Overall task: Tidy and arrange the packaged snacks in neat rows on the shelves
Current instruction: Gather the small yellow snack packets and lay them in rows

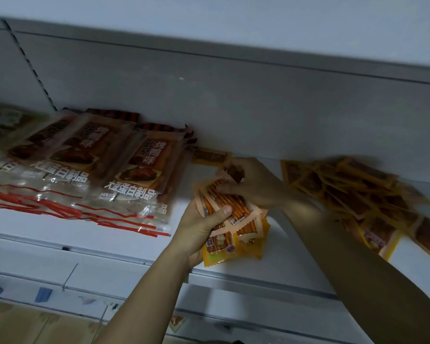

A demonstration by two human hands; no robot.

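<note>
My left hand [204, 224] grips a stack of small orange and yellow snack packets [233, 234] just above the white shelf [109, 234], thumb pressed across the top one. My right hand [256, 184] reaches over the stack and pinches a small dark-filled packet [235, 171] at its far end. A single yellow packet [210, 157] lies flat against the back wall behind the hands. A loose heap of the same yellow packets [363, 194] spreads over the shelf at the right, behind my right forearm.
Large clear-and-orange snack bags with red strips [85, 170] overlap in a row on the left of the shelf. A grey back panel [233, 108] closes the rear. The shelf's front rail [233, 276] runs below, with a lower shelf and cardboard boxes [23, 326] underneath.
</note>
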